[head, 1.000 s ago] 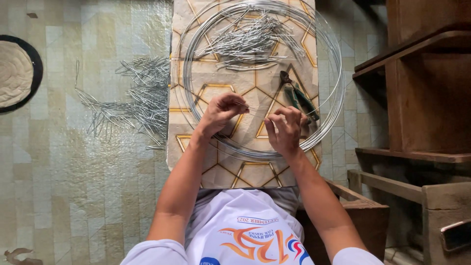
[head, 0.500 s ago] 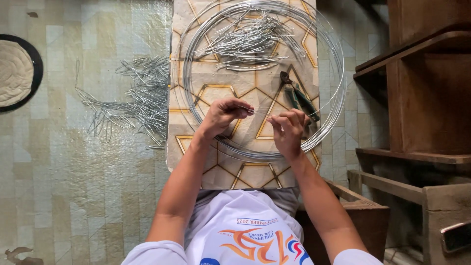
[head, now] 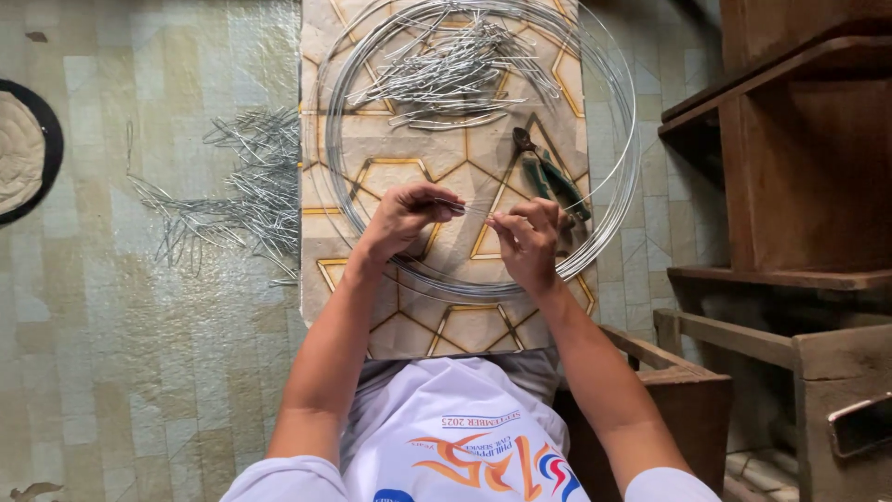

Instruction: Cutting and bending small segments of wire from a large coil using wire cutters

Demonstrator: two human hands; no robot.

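Nearest the camera, below the white shirt [head: 446,437] with its coloured print, two bare forearms reach out over a patterned mat [head: 465,330] laid on the tiled floor [head: 139,372]. At the near right stands a low wooden crate [head: 669,400], just beside the person's right arm.

Over the middle of the mat the left hand [head: 404,218] and the right hand [head: 528,244] are held close together but not touching. Each hand has its fingers pinched shut on one end of a short piece of wire [head: 472,210], which spans the small gap between them. Both hands hover inside a big coil of silvery wire [head: 613,214] that lies flat on the mat, its loops running round them on all sides.

Just beyond the right hand a pair of green-handled pliers [head: 548,177] lies on the mat, within the coil and crossing its right part. Farther off, still within the coil's far half, a heap of cut and bent wire pieces [head: 446,79] rests on the mat.

Left of the mat a second, looser scatter of wire pieces [head: 232,186] lies spread on the floor tiles. At the far left edge a round dark-rimmed object [head: 23,149] is partly cut off by the frame. Along the right side rise dark wooden shelves [head: 799,167].
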